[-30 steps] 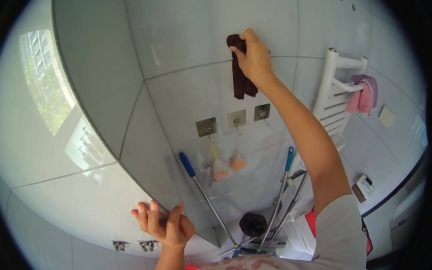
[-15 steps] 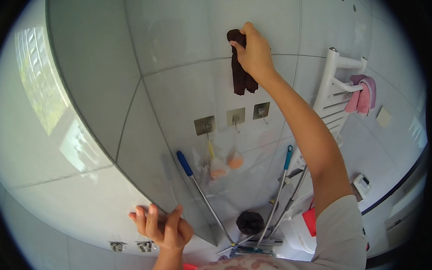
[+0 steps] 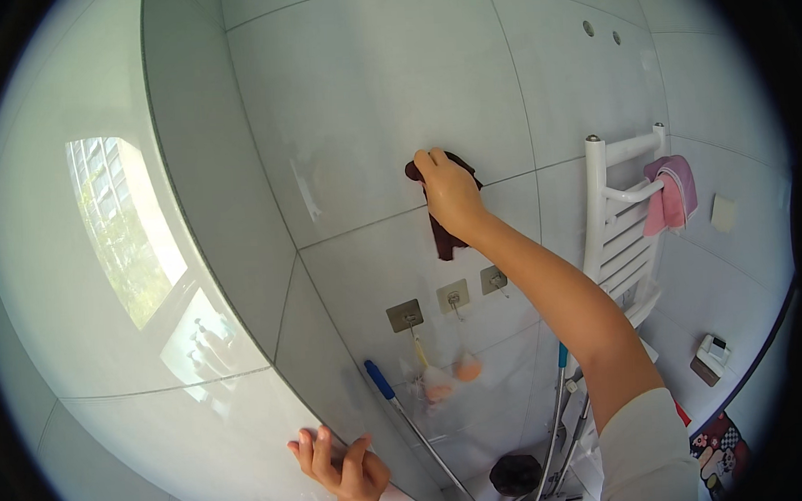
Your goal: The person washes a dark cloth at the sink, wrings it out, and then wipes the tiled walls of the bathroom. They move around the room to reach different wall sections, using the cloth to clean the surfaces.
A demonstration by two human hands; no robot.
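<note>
My right hand (image 3: 452,194) is closed on a dark brown cloth (image 3: 446,239) and holds it against the pale tiled wall (image 3: 385,99). The cloth lies across a horizontal grout line, part of it bunched under my fingers and one end hanging down. Below it are three square adhesive hooks, the nearest being the right-hand hook (image 3: 494,280). My left hand (image 3: 350,468) rests at the outer corner edge of the projecting wall (image 3: 222,446), fingers apart and slightly bent, holding nothing.
A white towel rack (image 3: 599,206) with a pink and purple towel (image 3: 671,194) stands out at the right. Mesh bath puffs (image 3: 438,383) hang from the hooks. Long-handled tools, one with a blue grip (image 3: 379,379), lean below, near a black round object (image 3: 515,475).
The view has tilted up, so the wall sits lower in the picture. My right hand has slid left and slightly down with the cloth, which is more bunched. The left hand stays at the corner.
</note>
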